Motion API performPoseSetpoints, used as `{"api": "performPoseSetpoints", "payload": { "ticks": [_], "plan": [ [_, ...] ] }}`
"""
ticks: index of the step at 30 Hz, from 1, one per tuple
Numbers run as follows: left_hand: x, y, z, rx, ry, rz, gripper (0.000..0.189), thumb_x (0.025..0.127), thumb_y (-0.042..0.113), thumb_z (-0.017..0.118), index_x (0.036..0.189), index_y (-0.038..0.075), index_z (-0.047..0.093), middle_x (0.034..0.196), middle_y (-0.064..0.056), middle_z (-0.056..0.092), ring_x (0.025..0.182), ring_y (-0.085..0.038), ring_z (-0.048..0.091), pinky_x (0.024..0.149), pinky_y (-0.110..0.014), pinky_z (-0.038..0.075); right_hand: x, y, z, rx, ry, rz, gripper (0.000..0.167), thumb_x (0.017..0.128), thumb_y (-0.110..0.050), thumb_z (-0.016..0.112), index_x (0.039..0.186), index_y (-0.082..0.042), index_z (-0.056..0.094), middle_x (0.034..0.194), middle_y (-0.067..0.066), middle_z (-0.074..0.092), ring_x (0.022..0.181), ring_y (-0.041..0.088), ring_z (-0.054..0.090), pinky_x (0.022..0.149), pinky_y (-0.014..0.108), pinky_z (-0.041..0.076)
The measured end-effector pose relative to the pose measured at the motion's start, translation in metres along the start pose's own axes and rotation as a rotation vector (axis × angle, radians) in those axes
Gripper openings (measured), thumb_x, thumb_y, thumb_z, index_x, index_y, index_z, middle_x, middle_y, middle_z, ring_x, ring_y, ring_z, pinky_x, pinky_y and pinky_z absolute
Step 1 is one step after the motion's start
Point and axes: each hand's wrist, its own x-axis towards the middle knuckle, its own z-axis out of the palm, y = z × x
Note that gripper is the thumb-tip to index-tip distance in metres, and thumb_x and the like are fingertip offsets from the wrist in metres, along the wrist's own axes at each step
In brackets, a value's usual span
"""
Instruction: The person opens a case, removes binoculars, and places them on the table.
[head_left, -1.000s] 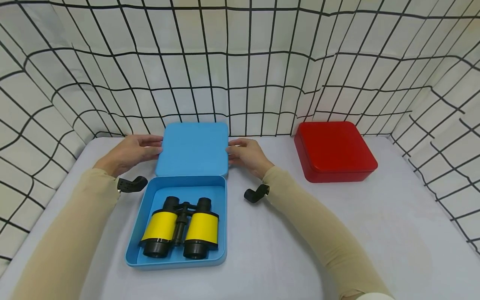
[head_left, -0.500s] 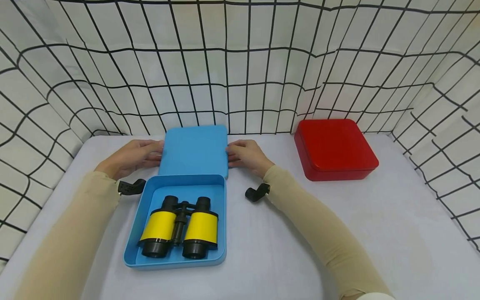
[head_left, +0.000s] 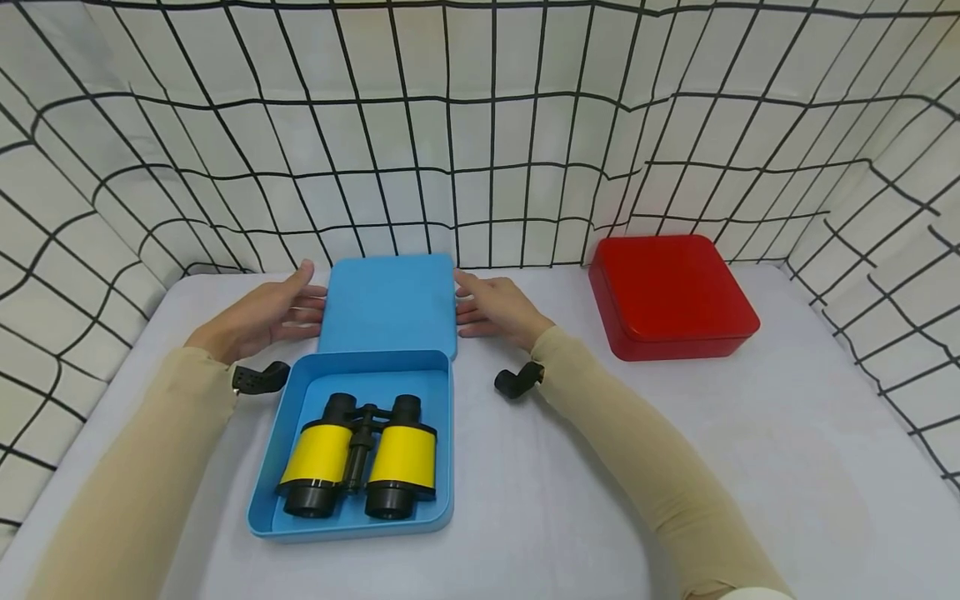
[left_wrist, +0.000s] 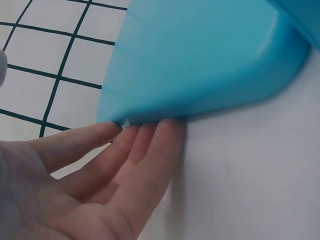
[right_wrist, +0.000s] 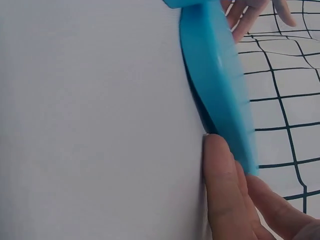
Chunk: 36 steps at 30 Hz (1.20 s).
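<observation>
A light blue box lid (head_left: 390, 304) lies right behind the matching blue box base (head_left: 258, 510), at its far rim. In the base rest yellow-and-black binoculars (head_left: 360, 457), eyepieces facing away from me. My left hand (head_left: 262, 315) is at the lid's left edge, fingers extended and thumb raised off it; the left wrist view has its fingertips (left_wrist: 170, 127) right at the lid's lower edge. Opposite, my right hand (head_left: 498, 307) has its extended fingers at the lid's right edge. In the right wrist view a dark line shows under the lid's side (right_wrist: 215, 75).
A closed red box (head_left: 671, 292) stands at the back right of the white-covered table (head_left: 555, 483). Black wire grid (head_left: 480, 167) encloses the back and sides, close behind the lid. Both wrists carry small black camera mounts (head_left: 519, 380).
The lid has come down and slightly toward me behind the base. Both hands have loosened from its edges, with the left thumb lifting away. The binoculars have stayed in place.
</observation>
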Motion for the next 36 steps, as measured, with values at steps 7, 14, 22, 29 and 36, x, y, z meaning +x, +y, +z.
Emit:
{"api": "performPoseSetpoints", "payload": {
  "ticks": [7, 14, 22, 29, 36],
  "plan": [
    [-0.004, -0.006, -0.003, 0.003, -0.028, 0.044, 0.105, 0.097, 0.080, 0.016, 0.163, -0.002, 0.017, 0.165, -0.030, 0.030, 0.150, -0.047, 0.038, 0.101, -0.028, 0.057, -0.004, -0.004, -0.003, 0.001, 0.009, 0.000, 0.072, 0.101, -0.066, 0.047, 0.140, -0.006, 0.058, 0.123, 0.017, 0.071, 0.108, 0.024, 0.076, 0.086, 0.034, 0.064],
    [-0.010, -0.002, -0.001, 0.013, -0.026, 0.043, 0.105, 0.098, 0.079, 0.017, 0.163, -0.004, 0.015, 0.166, -0.031, 0.029, 0.151, -0.047, 0.037, 0.106, -0.036, 0.052, -0.010, -0.005, -0.001, -0.056, 0.005, -0.009, 0.067, 0.102, -0.062, 0.050, 0.140, -0.007, 0.059, 0.122, 0.014, 0.073, 0.107, 0.022, 0.075, 0.089, 0.031, 0.063],
    [-0.013, 0.004, 0.003, 0.097, -0.038, 0.032, 0.102, 0.100, 0.077, 0.019, 0.164, -0.002, 0.012, 0.168, -0.029, 0.025, 0.153, -0.047, 0.034, 0.116, -0.052, 0.038, -0.013, -0.002, 0.002, -0.084, 0.000, -0.055, 0.064, 0.103, -0.054, 0.056, 0.143, -0.005, 0.057, 0.127, 0.015, 0.073, 0.110, 0.023, 0.074, 0.092, 0.030, 0.062],
    [-0.020, 0.007, 0.007, 0.137, -0.029, 0.043, 0.099, 0.100, 0.077, 0.018, 0.165, 0.002, 0.010, 0.169, -0.029, 0.024, 0.154, -0.049, 0.031, 0.121, -0.063, 0.031, -0.018, -0.003, 0.005, -0.136, 0.008, -0.068, 0.064, 0.102, -0.048, 0.061, 0.146, -0.003, 0.053, 0.129, 0.015, 0.071, 0.113, 0.023, 0.073, 0.096, 0.031, 0.060],
    [-0.029, 0.005, 0.011, 0.185, -0.026, 0.046, 0.097, 0.101, 0.076, 0.014, 0.166, 0.005, 0.008, 0.167, -0.029, 0.027, 0.153, -0.050, 0.033, 0.120, -0.066, 0.032, -0.023, 0.000, 0.004, -0.209, 0.003, -0.073, 0.062, 0.102, -0.050, 0.060, 0.146, -0.006, 0.055, 0.131, 0.012, 0.070, 0.116, 0.023, 0.072, 0.100, 0.033, 0.059]
  ]
}}
